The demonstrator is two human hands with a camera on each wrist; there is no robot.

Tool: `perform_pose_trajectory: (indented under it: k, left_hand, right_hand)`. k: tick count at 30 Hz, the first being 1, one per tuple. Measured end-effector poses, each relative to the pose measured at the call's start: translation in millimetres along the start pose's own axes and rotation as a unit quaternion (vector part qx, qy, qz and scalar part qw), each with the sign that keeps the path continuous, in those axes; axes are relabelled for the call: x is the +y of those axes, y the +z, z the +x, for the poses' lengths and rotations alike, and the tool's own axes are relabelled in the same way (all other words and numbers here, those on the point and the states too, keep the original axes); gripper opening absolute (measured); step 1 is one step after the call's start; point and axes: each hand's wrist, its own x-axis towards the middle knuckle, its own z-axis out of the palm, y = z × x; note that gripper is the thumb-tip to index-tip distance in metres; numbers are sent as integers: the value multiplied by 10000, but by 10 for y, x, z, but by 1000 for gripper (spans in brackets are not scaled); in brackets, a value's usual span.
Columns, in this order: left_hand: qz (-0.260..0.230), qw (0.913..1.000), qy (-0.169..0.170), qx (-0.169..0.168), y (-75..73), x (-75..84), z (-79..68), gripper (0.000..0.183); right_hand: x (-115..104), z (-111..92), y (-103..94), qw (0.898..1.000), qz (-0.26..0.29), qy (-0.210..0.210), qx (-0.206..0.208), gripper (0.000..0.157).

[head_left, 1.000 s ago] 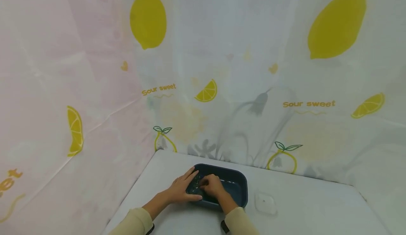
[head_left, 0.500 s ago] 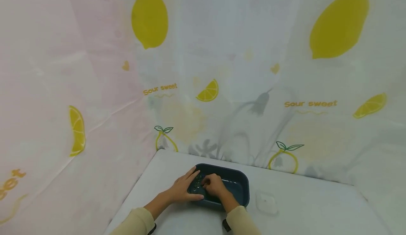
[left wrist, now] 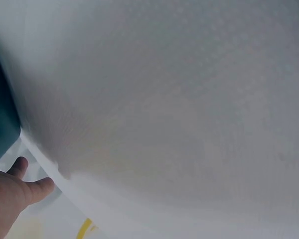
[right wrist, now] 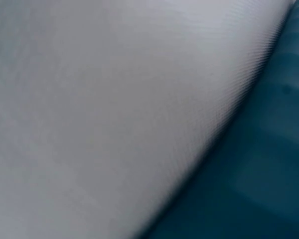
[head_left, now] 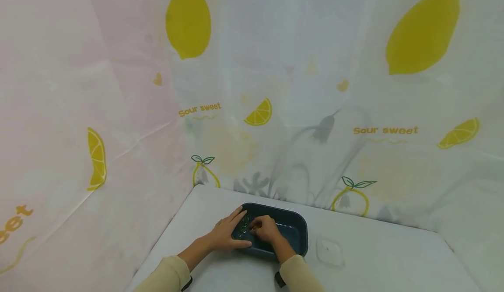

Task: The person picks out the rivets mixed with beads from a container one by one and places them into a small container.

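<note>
A dark blue rectangular basin [head_left: 291, 215] with rounded corners stands on the white table. Inside its left end are several small shiny pieces [head_left: 244, 225], too small to name; whether they lie loose or sit on something dark is unclear. My left hand [head_left: 224, 235] rests at the basin's left end, fingers extended along the far side and thumb over the near rim. Down inside the basin, my right hand [head_left: 265, 230] has its fingers curled beside the shiny pieces; what lies between its fingertips is hidden. The left wrist view catches part of the left hand [left wrist: 12, 196].
To the right of the basin, a pale translucent square object [head_left: 330, 252] lies on the white table [head_left: 378, 257]. A curtain [head_left: 299, 86] printed with lemons hangs behind and to the left. The right wrist view holds mostly tabletop and the basin's outer wall [right wrist: 259, 169].
Both hands and the basin stay almost in place. The whole head view has shifted slightly. Any small finger movement of the right hand is too slight to make out.
</note>
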Motion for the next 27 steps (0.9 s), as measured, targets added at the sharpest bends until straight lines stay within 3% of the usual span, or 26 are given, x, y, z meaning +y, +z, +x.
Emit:
perform_pose_trajectory:
  k: [6, 13, 18, 24, 27]
  left_hand:
    - [-45, 10000, -34, -20, 33, -10, -63, 98]
    - [150, 9998, -116, 84, 15, 15, 4, 98]
    - [164, 9997, 1, 158, -4, 51, 12, 100]
    - [65, 9998, 75, 195, -12, 59, 22, 100]
    - [40, 9999, 55, 125, 2, 43, 11, 99]
  right_hand:
    - [2, -33, 65, 9998, -177, -63, -68, 7]
    - [-28, 15, -5, 9996, -218, 39, -197, 4]
    - [-27, 37, -42, 9991, -254, 172, -282, 6]
    - [-10, 38, -55, 9997, 149, 200, -24, 4]
    - [-9, 24, -40, 9994, 265, 200, -92, 4]
